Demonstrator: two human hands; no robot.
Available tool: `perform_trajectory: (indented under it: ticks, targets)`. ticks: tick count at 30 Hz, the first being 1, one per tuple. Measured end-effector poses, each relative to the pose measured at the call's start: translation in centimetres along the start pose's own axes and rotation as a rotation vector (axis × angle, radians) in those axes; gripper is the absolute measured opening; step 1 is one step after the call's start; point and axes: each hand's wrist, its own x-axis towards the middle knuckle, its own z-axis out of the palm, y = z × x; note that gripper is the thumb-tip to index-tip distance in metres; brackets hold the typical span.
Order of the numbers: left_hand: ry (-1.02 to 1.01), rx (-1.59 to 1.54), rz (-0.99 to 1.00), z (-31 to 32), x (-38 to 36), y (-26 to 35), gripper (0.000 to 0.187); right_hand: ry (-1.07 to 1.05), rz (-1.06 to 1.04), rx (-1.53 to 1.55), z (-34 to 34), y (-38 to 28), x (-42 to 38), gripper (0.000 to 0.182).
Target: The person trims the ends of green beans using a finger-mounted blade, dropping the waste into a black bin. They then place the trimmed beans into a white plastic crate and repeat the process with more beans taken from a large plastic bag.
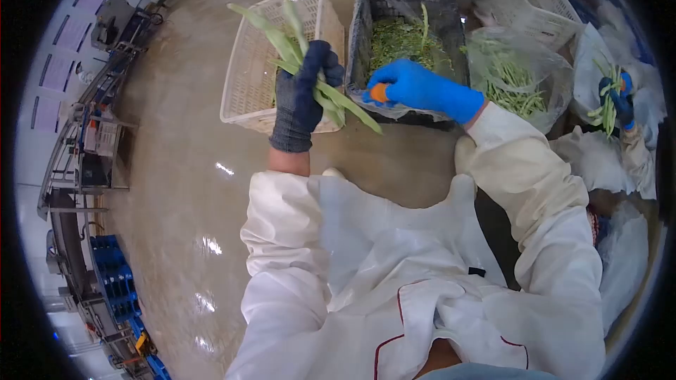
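Observation:
My left hand point(304, 95), in a dark grey knitted glove, is closed around a small bunch of flat green bean pods point(276, 41). The pods stick out above the fist and below it on the right. It is held over the front right of a white slatted plastic crate point(236, 88). My right hand point(419, 88), gloved in blue, grips a small tool with an orange handle point(379, 92); its working end cannot be made out. That hand hovers at the near edge of a black crate point(360, 42) with green trimmings point(403, 41) inside.
Right of the black crate lies a clear plastic bag point(510, 74) full of green pods. Another person's gloved hand point(618, 98) holds pods at the far right. A white crate point(539, 10) stands at the top right. Metal equipment point(84, 169) and blue crates point(116, 278) line the left.

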Motion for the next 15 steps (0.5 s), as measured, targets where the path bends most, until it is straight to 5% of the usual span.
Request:
perform_trajectory:
  ticks: [3,6,12,15]
  targets:
    - [0.106,-0.039,0.065,-3.1,1.3,1.0,0.022,0.02,0.06,-0.474,-0.8,2.1,-0.2,0.034]
    - [0.115,0.042,0.049,-3.8,1.4,0.6,0.022,0.534,0.164,-1.071,-1.7,2.4,-1.2,0.05]
    - [-0.083,0.278,-0.022,-0.7,0.0,-1.8,0.023,0.363,-0.145,0.314,-2.8,0.2,1.3,0.053]
    - [-0.135,0.353,-0.068,0.4,-0.4,-3.2,0.021,0.385,-0.083,0.368,-2.6,-2.0,1.2,0.039]
